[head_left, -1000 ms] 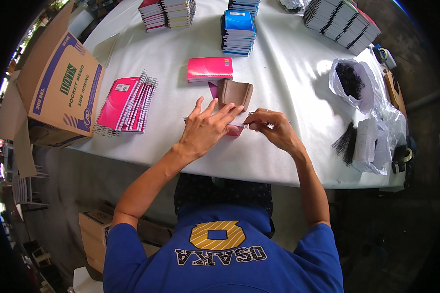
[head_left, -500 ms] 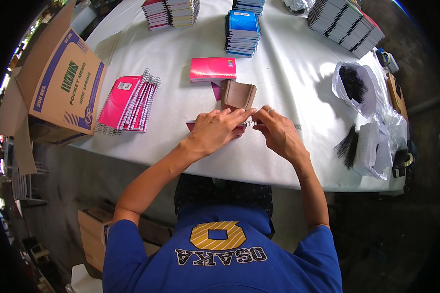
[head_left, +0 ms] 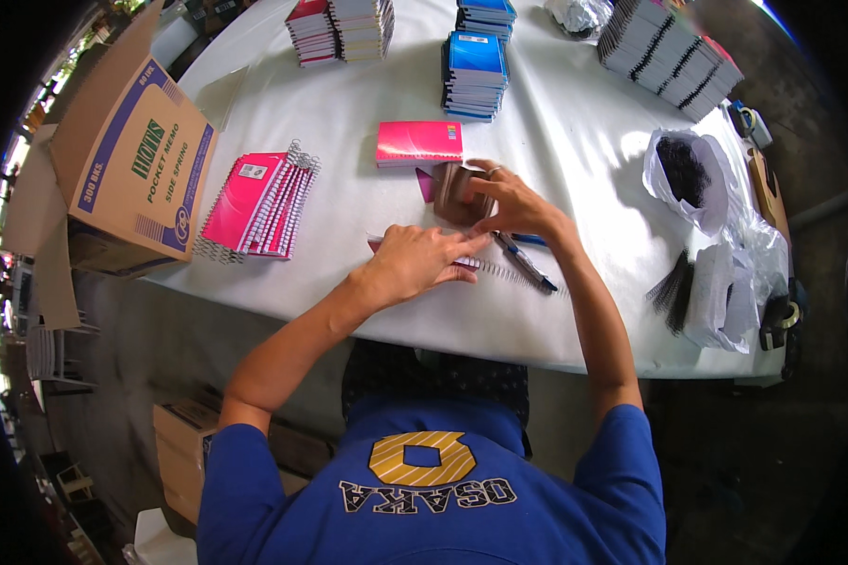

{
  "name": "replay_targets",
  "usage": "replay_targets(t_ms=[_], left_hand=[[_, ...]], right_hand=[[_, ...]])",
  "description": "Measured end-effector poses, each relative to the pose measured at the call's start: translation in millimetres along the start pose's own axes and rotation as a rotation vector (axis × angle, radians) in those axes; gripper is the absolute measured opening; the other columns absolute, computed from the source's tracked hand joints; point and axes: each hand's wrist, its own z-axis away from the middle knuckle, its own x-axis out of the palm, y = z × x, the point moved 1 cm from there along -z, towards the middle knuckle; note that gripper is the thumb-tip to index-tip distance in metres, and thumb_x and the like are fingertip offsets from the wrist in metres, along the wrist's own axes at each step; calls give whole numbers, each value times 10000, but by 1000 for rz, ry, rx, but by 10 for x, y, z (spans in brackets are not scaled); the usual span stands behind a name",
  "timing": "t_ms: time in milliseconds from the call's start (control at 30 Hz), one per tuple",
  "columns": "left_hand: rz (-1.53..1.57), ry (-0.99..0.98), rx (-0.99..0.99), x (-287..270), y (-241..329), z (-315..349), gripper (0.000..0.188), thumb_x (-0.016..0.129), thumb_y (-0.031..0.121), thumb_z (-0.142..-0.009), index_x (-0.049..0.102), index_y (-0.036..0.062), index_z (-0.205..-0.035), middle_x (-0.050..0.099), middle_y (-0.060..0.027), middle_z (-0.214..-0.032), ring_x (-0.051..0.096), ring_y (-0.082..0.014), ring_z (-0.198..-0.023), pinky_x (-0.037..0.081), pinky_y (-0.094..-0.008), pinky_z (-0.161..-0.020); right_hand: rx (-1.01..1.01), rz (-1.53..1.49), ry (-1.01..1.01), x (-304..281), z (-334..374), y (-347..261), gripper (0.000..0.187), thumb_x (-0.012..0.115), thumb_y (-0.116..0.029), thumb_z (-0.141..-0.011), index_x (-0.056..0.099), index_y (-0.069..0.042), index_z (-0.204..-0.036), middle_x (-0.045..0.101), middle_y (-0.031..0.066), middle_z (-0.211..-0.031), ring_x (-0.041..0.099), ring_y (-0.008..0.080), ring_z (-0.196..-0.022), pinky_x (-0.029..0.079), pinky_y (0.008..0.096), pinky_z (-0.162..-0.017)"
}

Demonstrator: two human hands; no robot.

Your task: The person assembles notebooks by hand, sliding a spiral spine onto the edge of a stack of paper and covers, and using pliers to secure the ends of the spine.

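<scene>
My left hand (head_left: 413, 264) presses on a thin red notebook (head_left: 375, 245) near the table's front edge, its fingers mostly covering it. A wire spring coil (head_left: 504, 272) runs out to the right from under those fingers. My right hand (head_left: 516, 201) has its fingers over the hollow of a brown grooved block (head_left: 450, 198), gripping its right side; the block looks blurred. The right thumb comes close to the left fingertips. Below the right hand lies a pair of pliers (head_left: 526, 261) with dark blue handles, its head partly hidden.
A pink notebook (head_left: 419, 143) lies beyond the block. Coiled pink notebooks (head_left: 255, 207) and an open carton (head_left: 142, 160) stand left. Blue notebooks (head_left: 476, 75) and other stacks (head_left: 669, 56) are farther back. Plastic bags (head_left: 685, 179) and loose black coils (head_left: 671, 292) sit right.
My right hand has left the coil and moved up and left onto the brown block, which has tilted. The pliers now show. My left hand stays on the notebook.
</scene>
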Motion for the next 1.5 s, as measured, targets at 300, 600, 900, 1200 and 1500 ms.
replay_targets(t_ms=[300,600,900,1200,1500], left_hand=[[-115,211,-220,160,-302,263,917,668,547,-802,265,157,-1527,676,-109,-943,694,-295,-756,550,-418,-586],[-39,3,-255,26,-387,55,877,653,560,-822,305,142,-1510,671,-102,-846,691,-303,-723,546,-433,-612],[-96,185,-263,128,-560,36,865,673,597,-765,378,209,-1480,672,-95,-883,692,-288,-747,550,-427,-637],[35,416,-153,142,-693,158,857,772,433,-750,371,254,-1486,627,-170,-1249,701,-309,-900,570,-411,-765],[940,569,-444,293,-706,211,1043,871,212,-660,283,229,-1521,591,-124,-1334,574,-292,-1220,514,-364,-984]], right_hand=[[208,-491,-714,-385,-75,-289,629,682,-493,-788,668,-16,-1198,673,161,-1138,608,236,-1089,447,360,-959],[16,-741,-522,-358,-4,-56,617,638,-475,-793,671,-10,-1197,680,143,-1138,617,265,-1043,449,359,-951],[-34,-1268,-430,-204,15,134,615,609,-476,-842,643,-15,-1247,666,146,-1184,603,264,-1100,420,378,-1005],[111,-681,-528,-140,-179,10,609,641,-471,-822,669,10,-1195,657,182,-1185,589,289,-1116,403,382,-1013],[17,-871,-401,-80,-203,116,562,608,-449,-843,691,23,-1135,690,156,-1078,596,262,-1041,407,381,-983]])
